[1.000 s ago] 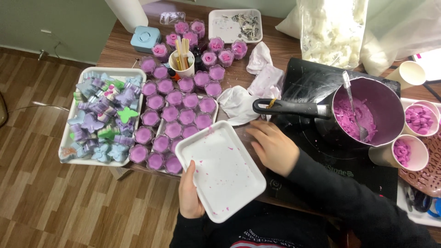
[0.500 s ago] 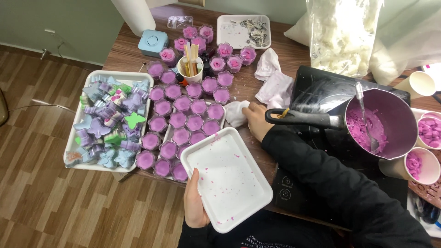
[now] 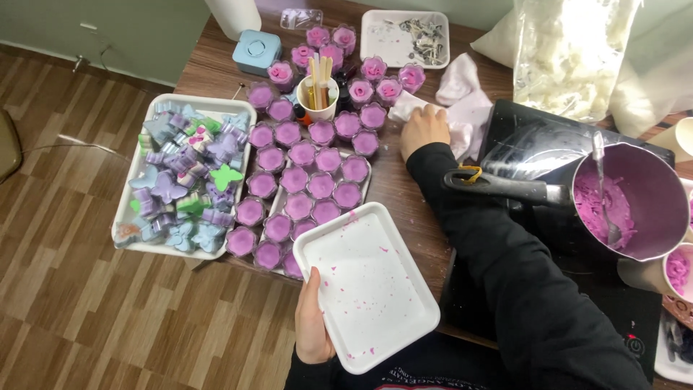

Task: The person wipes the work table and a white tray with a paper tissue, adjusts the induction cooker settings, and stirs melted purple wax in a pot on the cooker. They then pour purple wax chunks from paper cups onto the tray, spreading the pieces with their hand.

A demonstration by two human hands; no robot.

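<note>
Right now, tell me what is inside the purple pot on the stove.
The pot holds pink-purple wax, clumped and smeared on its wall, with a metal spoon standing in it. The near wall hides part of the bottom, so how deep the wax lies cannot be seen.

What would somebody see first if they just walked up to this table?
Probably the crowd of little purple-filled cups covering the middle of the table, next to a white tray of butterfly and star shapes on its left edge. Then the purple pot on the right, and the empty white tray held by the left hand, while the right hand touches a crumpled cloth.
</note>
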